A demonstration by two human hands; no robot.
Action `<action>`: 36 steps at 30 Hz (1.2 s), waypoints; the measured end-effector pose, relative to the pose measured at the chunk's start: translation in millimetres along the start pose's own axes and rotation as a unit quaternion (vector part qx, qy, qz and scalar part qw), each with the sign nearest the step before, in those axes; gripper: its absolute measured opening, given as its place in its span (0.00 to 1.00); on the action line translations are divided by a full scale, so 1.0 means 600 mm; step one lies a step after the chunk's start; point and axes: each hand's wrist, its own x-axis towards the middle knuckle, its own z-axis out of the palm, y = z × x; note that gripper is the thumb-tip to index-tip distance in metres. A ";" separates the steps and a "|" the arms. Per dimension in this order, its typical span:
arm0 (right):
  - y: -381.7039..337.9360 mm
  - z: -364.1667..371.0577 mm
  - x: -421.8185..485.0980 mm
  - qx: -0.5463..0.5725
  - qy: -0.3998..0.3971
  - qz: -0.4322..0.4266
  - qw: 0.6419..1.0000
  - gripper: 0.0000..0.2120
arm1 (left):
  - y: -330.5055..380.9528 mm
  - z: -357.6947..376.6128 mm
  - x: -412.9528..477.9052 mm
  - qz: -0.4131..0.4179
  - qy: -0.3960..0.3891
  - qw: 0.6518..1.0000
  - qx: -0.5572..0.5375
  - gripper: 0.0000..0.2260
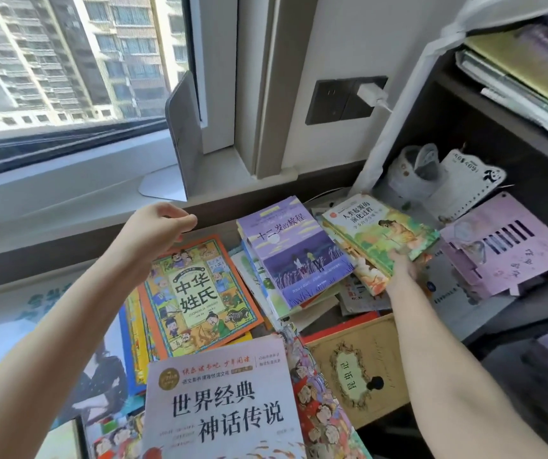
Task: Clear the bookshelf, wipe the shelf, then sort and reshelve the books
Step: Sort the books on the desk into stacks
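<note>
Nearest the lens, white book [223, 402]: glossy rectangular paperback with bold black characters, lying flat at the front of the table [223, 231]. Behind it, orange book [196, 293]: thin, wide, orange-bordered, with a busy cartoon cover, topping a fanned pile of similar thin volumes. To the right, purple book [296, 253]: smooth lilac-and-violet cover, lying askew on a loose heap of paperbacks. Lower right, tan book [358, 369]: matt kraft-brown cover with a scalloped green label, lying flat.

Left hand [160, 226]: raised over the far edge of the orange book, fingers loosely curled toward the thumb, holding nothing. Right hand [401, 266]: gripping the near edge of a short stack topped by green book [378, 226], fingers hidden beneath it. Green book: glossy, pale green, painted figure on the cover, held tilted just beside the purple book, in front of the lower compartment of the bookshelf [484, 104].

Bookshelf: dark brown boards, squared compartments. Lower compartment: crumpled clear plastic bag, white card with a perforated edge, and lilac card [504, 246] cut with a row of narrow slots. Upper compartment: flat papers and folders, stacked. Table: dark brown, mostly covered by books.

On the pale sill, grey sheet-metal bookend [180, 127], L-shaped, upright. On the wall, dark rectangular socket [332, 101] with a white plug [370, 94].
</note>
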 end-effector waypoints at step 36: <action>0.083 -0.120 -0.515 -0.102 -0.460 -0.275 0.838 0.20 | -0.141 -0.149 -0.322 -0.017 -0.087 0.848 -0.523 0.10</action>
